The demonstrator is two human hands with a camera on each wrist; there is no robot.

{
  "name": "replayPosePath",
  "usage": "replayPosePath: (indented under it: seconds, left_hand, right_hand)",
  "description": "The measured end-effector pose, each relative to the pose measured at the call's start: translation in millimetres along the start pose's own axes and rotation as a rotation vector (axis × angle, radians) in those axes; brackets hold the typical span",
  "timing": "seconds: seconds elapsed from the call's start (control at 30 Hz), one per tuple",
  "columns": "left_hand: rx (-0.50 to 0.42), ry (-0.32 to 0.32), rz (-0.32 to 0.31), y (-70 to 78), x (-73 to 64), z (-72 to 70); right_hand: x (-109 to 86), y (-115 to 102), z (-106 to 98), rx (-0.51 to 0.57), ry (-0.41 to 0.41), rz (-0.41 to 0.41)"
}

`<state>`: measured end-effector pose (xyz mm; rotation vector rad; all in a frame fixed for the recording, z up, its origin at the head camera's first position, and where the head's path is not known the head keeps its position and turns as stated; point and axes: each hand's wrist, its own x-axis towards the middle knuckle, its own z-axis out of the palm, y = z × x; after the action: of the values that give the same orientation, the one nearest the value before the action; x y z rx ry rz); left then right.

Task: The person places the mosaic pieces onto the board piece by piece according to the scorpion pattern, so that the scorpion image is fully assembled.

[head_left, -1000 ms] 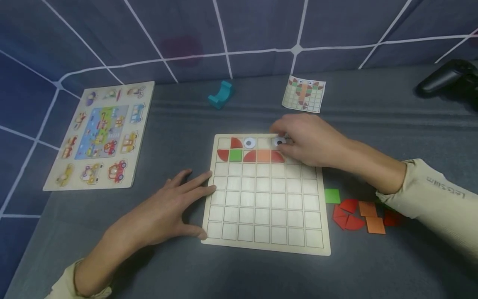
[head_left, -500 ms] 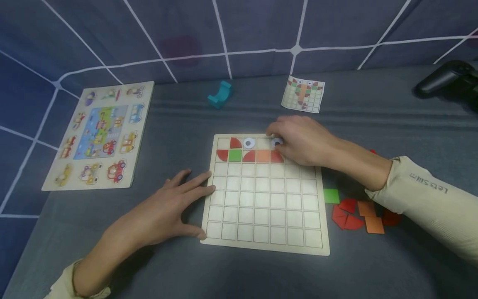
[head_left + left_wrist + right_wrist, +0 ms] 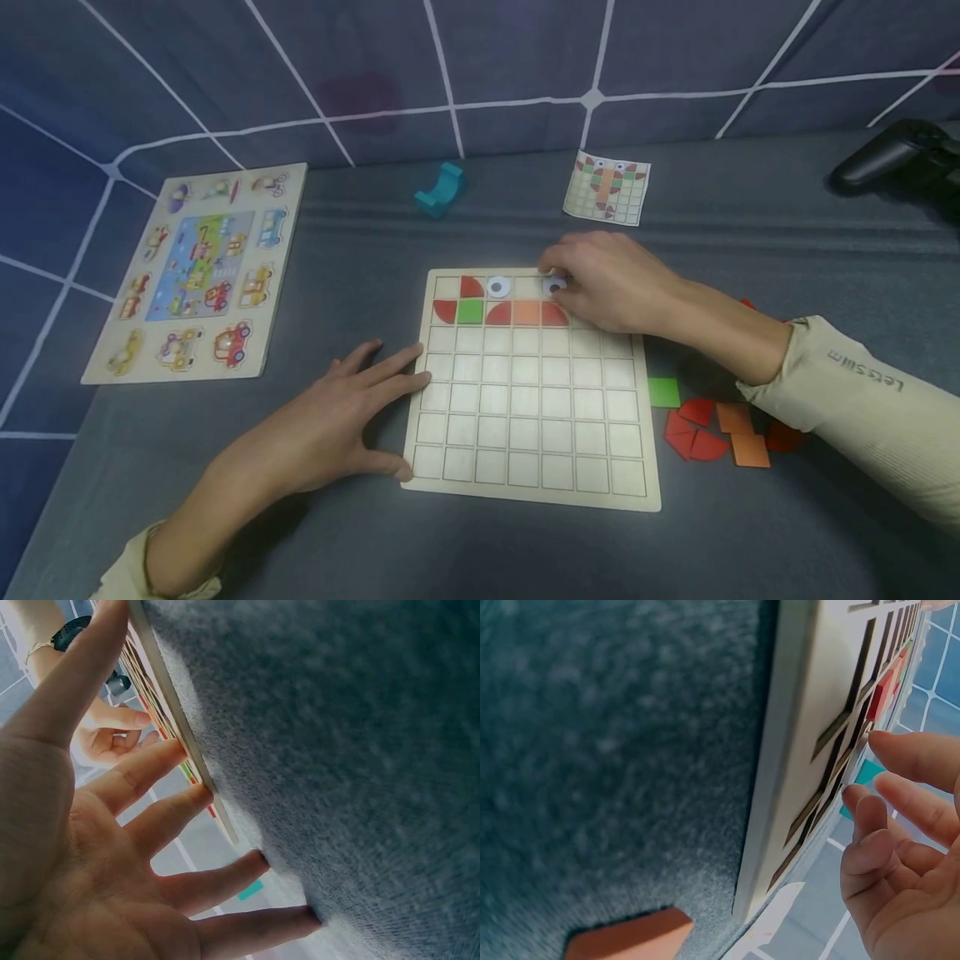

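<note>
A pale wooden grid board (image 3: 525,417) lies flat on the dark grey cloth. Its top two rows hold red quarter-circle tiles (image 3: 553,314), a green square tile (image 3: 470,312), an orange square tile (image 3: 527,312) and a round white eye tile (image 3: 498,287). With thumb and fingertip, my right hand (image 3: 615,283) pinches a second eye tile (image 3: 555,285) at the top row, covering the board's upper right corner. Spread fingers and thumb of my left hand (image 3: 322,433) touch the board's left edge; the left wrist view shows its palm (image 3: 97,862).
Right of the board lie a loose green tile (image 3: 663,392), several red tiles (image 3: 708,446) and orange tiles (image 3: 750,450). Behind it are a pattern card (image 3: 628,200) and a teal curved block (image 3: 440,190). A picture puzzle (image 3: 251,350) lies left, a black controller (image 3: 892,158) far right.
My right hand has shifted very slightly left, staying at the eye tile. The left hand keeps its place against the board.
</note>
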<state>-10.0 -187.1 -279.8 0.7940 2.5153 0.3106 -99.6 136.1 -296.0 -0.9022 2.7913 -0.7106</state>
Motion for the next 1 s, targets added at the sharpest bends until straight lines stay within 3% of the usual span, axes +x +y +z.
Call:
replayPosePath:
  seconds: [0.57,1.0]
  left_hand:
    - [-0.006,-0.001,-0.003,-0.5,-1.3,0.2]
    - [0.005,0.014,0.006,0.0,-0.6,0.8]
  right_hand:
    - [-12.0,0.2,-6.1,-0.011,0.01,-0.001]
    - [-65.0,20.5,-23.3,-0.047,0.002,0.107]
